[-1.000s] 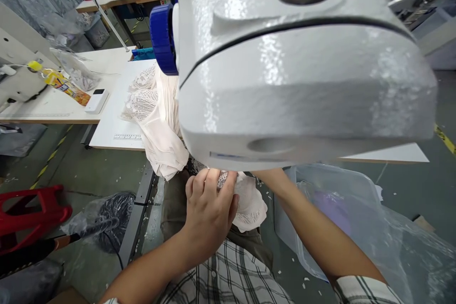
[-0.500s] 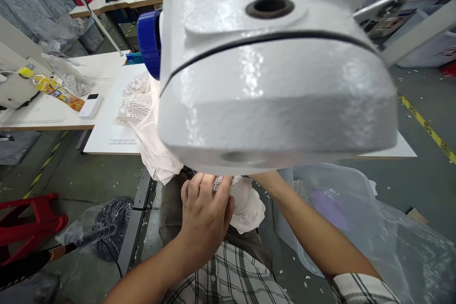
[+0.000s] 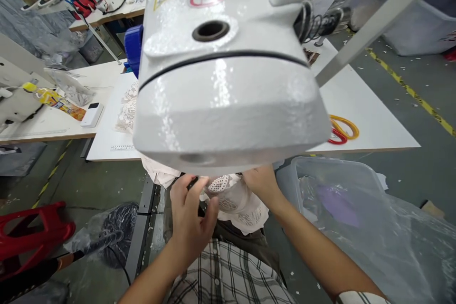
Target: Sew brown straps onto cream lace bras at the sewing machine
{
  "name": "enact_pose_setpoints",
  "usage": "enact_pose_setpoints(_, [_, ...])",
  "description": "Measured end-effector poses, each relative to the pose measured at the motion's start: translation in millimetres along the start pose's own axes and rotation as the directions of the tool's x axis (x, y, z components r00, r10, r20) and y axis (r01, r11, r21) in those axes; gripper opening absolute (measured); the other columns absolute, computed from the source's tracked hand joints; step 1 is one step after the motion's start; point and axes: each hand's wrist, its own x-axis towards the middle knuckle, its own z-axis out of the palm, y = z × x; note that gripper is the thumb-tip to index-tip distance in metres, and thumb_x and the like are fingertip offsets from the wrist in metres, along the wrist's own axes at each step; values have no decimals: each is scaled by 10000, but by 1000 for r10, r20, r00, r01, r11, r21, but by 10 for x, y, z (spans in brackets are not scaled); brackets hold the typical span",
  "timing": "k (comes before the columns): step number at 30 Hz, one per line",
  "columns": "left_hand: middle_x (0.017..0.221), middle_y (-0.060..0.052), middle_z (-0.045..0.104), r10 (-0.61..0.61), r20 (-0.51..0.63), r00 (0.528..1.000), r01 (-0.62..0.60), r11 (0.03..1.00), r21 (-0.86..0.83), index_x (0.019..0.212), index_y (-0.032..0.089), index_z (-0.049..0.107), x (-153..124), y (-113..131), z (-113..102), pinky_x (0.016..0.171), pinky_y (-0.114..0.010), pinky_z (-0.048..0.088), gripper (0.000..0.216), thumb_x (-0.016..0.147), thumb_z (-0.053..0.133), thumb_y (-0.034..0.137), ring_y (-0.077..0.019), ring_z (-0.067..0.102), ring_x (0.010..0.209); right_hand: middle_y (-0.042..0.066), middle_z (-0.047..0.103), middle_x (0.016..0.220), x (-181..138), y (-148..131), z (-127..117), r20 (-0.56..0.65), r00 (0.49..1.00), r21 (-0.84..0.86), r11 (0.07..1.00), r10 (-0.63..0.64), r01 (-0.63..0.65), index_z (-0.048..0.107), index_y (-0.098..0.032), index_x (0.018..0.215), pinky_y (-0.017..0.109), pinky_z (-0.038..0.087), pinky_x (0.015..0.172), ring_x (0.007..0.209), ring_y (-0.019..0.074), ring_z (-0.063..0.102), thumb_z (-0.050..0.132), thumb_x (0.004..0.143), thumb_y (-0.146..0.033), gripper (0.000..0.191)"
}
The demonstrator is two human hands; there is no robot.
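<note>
A white sewing machine head (image 3: 228, 104) fills the middle of the view and hides what lies beneath and behind it. Below its lower edge, a pale lace garment piece (image 3: 235, 202) hangs over my lap. My left hand (image 3: 190, 221) is just left of the lace, with thumb and fingers apart and fingertips close to the machine's underside. At the lace's right edge, my right hand (image 3: 261, 184) has its fingers bent onto the fabric; the machine head partly covers them. More pale lace fabric (image 3: 127, 109) lies on the table to the left.
Orange-handled and red-handled scissors (image 3: 344, 129) lie on the white table (image 3: 374, 104) at right. Below it stands a clear plastic bin (image 3: 331, 166) with a plastic bag. On the left are a drink bottle (image 3: 59, 102), a white box-like device (image 3: 91, 115) and a red stool (image 3: 33, 232).
My left hand has drawn back from the lace, its fingers spreading. The right hand has come into sight at the lace's right edge. The view has shifted right, revealing the scissors.
</note>
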Motion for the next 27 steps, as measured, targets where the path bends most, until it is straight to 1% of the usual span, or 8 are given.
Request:
enact_pose_setpoints(3, [1232,-141,562,-196,57,979,203,962,-185,1270,201,524,9,-103,23,1018,-430,463,337,958,563,321,-271,536,1214,74,672,1068,-154,61,-29,26,999,73,996,45,-47,622,-228,1100,351,521,832,970,213,628,528,959,-451,281])
enact_pose_setpoints(5, [1215,-126,588,-312,163,936,351,857,-376,1236,204,528,40,-150,51,1009,-407,475,310,979,529,377,-252,569,1177,68,668,1008,-238,61,-37,54,995,107,990,81,-87,611,-223,1061,304,504,725,928,199,629,549,945,-489,296])
enact_pose_setpoints(8, [1174,-104,627,-337,365,868,496,631,-596,1215,214,532,102,-198,88,967,-362,502,313,1002,477,437,-225,614,1105,69,649,950,-322,6,-40,78,992,95,990,96,-103,588,-225,1010,260,437,583,878,193,622,571,916,-551,340])
enact_pose_setpoints(9, [1142,-97,638,-327,413,850,526,584,-618,1200,212,541,121,-211,97,946,-351,510,322,1002,469,455,-222,621,1082,62,643,925,-338,-17,-39,84,993,84,992,85,-92,580,-226,993,258,430,579,855,187,617,580,908,-559,344])
enact_pose_setpoints(11, [1066,-83,650,-328,456,827,560,555,-615,1179,205,561,147,-238,108,908,-339,518,353,992,472,490,-222,625,1032,41,627,874,-355,-54,-32,81,996,65,996,49,-55,569,-227,965,265,442,615,803,170,599,600,895,-559,341])
enact_pose_setpoints(17, [1012,-79,663,-390,464,795,606,491,-626,1231,190,564,145,-272,114,870,-331,528,423,957,546,510,-212,629,945,8,592,818,-363,-79,1,93,994,-4,999,52,-52,568,-226,964,272,435,633,707,143,542,629,873,-543,335])
enact_pose_setpoints(22, [984,-52,653,-454,401,796,590,435,-680,1150,189,576,130,-241,114,828,-287,517,343,950,582,467,-177,625,918,3,574,827,-383,-84,18,96,992,-14,997,79,-78,560,-229,978,265,408,596,696,138,519,628,868,-565,360])
enact_pose_setpoints(27, [942,-42,651,-511,333,792,580,462,-670,1087,176,575,135,-208,95,749,-254,506,332,933,612,468,-148,620,841,3,559,830,-385,-124,26,97,992,-6,996,84,-84,547,-226,975,261,415,602,712,138,520,629,870,-560,360])
